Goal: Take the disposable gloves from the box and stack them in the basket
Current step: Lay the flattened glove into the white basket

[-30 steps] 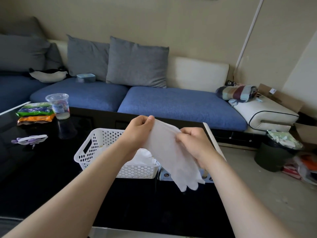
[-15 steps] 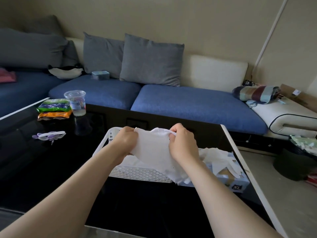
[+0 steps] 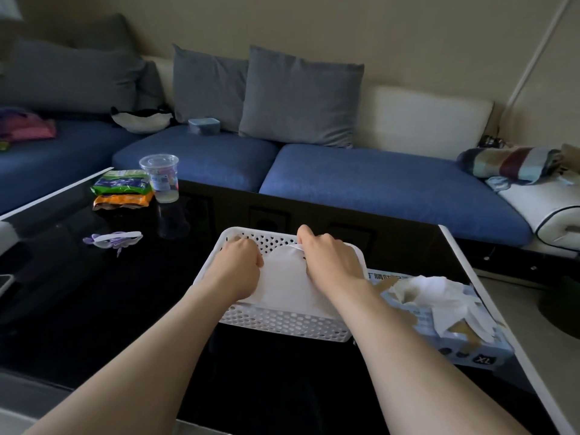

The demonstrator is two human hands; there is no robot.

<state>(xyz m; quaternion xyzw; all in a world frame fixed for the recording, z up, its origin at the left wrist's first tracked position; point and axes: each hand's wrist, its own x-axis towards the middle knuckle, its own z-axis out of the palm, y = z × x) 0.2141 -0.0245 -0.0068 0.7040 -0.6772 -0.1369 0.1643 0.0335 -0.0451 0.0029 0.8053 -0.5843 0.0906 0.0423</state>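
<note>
A white perforated basket (image 3: 282,324) stands on the black glass table. Inside it lies a white disposable glove (image 3: 284,284), spread flat. My left hand (image 3: 240,266) pinches the glove's left edge and my right hand (image 3: 329,262) pinches its right edge near the cuff; both hands are down in the basket. What lies under the glove is hidden. To the right of the basket sits the pale blue glove box (image 3: 461,334), marked XL, with its top torn open and several white gloves (image 3: 436,293) bulging out.
On the black table (image 3: 94,309) at the left stand a clear plastic cup (image 3: 160,178), snack packets (image 3: 122,189) and a small purple-white item (image 3: 113,240). A blue sofa (image 3: 376,183) with grey cushions runs behind. The table's white right edge (image 3: 502,324) borders the floor.
Both hands have lowered the glove from mid-air down into the basket, where it now lies flat. The view has shifted left and downward.
</note>
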